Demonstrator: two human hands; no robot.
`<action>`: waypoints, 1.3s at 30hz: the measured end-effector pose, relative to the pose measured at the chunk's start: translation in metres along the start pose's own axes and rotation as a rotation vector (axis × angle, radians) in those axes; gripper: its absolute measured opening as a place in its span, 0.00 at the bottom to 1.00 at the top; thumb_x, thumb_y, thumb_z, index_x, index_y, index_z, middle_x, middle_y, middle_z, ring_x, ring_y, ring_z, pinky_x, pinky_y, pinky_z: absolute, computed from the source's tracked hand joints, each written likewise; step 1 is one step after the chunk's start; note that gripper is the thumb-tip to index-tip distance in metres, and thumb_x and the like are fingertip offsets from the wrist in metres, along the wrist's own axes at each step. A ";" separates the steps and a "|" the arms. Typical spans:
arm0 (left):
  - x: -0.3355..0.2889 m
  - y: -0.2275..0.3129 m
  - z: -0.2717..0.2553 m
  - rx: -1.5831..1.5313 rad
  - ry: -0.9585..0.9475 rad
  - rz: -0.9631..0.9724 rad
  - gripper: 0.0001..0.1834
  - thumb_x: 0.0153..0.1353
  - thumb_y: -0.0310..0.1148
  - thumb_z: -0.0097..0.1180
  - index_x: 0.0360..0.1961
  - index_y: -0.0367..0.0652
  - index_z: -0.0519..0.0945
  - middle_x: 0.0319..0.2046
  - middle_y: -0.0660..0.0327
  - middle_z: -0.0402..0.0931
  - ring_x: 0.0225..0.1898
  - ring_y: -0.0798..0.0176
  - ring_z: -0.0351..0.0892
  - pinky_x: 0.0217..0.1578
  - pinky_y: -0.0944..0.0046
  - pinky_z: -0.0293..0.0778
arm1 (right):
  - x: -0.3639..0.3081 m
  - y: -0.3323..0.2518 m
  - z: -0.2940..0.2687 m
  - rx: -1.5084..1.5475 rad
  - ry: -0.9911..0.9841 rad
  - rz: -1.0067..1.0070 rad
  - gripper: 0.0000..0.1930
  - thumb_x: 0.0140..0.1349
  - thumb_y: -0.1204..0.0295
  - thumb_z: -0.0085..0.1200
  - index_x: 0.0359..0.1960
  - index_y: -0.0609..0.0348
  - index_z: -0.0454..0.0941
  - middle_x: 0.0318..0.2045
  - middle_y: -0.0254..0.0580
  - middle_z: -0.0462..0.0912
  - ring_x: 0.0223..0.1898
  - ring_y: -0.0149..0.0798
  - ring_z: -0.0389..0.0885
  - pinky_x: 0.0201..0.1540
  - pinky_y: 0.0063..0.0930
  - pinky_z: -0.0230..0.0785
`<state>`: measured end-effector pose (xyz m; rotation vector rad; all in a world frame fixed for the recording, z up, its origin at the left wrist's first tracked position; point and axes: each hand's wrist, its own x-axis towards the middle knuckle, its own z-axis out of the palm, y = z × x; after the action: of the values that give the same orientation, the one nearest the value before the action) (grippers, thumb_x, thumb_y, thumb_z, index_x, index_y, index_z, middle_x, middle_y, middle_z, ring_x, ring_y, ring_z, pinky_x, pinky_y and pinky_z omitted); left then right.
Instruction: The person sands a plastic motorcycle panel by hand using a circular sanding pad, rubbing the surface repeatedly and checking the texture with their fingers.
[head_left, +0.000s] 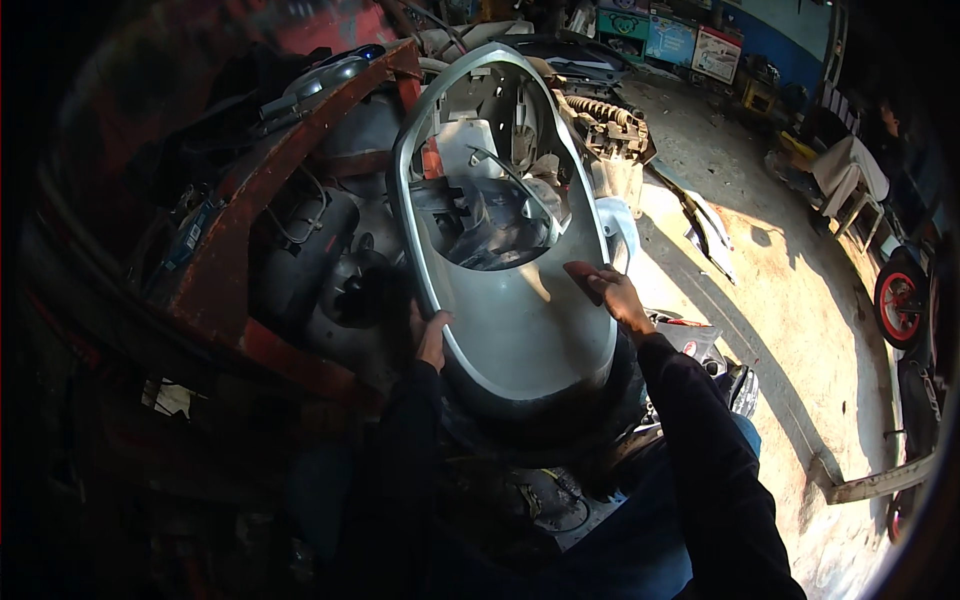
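The right hand pinches a small dark-red sanding pad flat against the grey panel's smooth, curved right rim; the left hand curls over the opposite edge (a glossy oval shell, hollow above).

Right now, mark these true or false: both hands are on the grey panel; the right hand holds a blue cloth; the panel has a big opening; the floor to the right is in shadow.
1. Both hands are on the grey panel: true; left hand grips its left edge, right hand its right edge.
2. The right hand holds a blue cloth: false; it holds a dark red pad.
3. The panel has a big opening: true.
4. The floor to the right is in shadow: false; mostly sunlit.
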<state>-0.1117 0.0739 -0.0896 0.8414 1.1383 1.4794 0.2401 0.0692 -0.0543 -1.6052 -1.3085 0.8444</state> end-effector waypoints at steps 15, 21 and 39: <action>-0.037 0.002 0.004 0.471 0.110 -0.038 0.55 0.58 0.51 0.66 0.76 0.36 0.48 0.72 0.43 0.55 0.72 0.46 0.56 0.69 0.54 0.55 | -0.101 -0.041 0.027 -0.117 -0.078 -0.120 0.15 0.67 0.66 0.51 0.48 0.62 0.83 0.39 0.58 0.86 0.44 0.53 0.84 0.49 0.39 0.72; -0.098 -0.038 0.014 0.110 0.031 -0.424 0.52 0.54 0.55 0.68 0.71 0.34 0.62 0.71 0.50 0.60 0.72 0.50 0.58 0.68 0.54 0.56 | -0.173 -0.036 0.032 -0.338 -0.188 0.118 0.12 0.66 0.71 0.52 0.43 0.68 0.83 0.38 0.57 0.87 0.43 0.49 0.85 0.49 0.36 0.73; -0.062 -0.171 -0.097 -0.596 0.822 -0.463 0.50 0.64 0.68 0.49 0.73 0.38 0.59 0.75 0.56 0.54 0.71 0.57 0.60 0.70 0.68 0.52 | -0.174 0.033 0.108 0.407 -0.353 0.139 0.15 0.66 0.74 0.53 0.50 0.68 0.83 0.50 0.51 0.86 0.54 0.37 0.81 0.59 0.28 0.69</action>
<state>-0.1352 -0.0070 -0.2780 -0.4719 1.2339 1.6518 0.1182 -0.0804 -0.1301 -1.2685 -1.1692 1.4305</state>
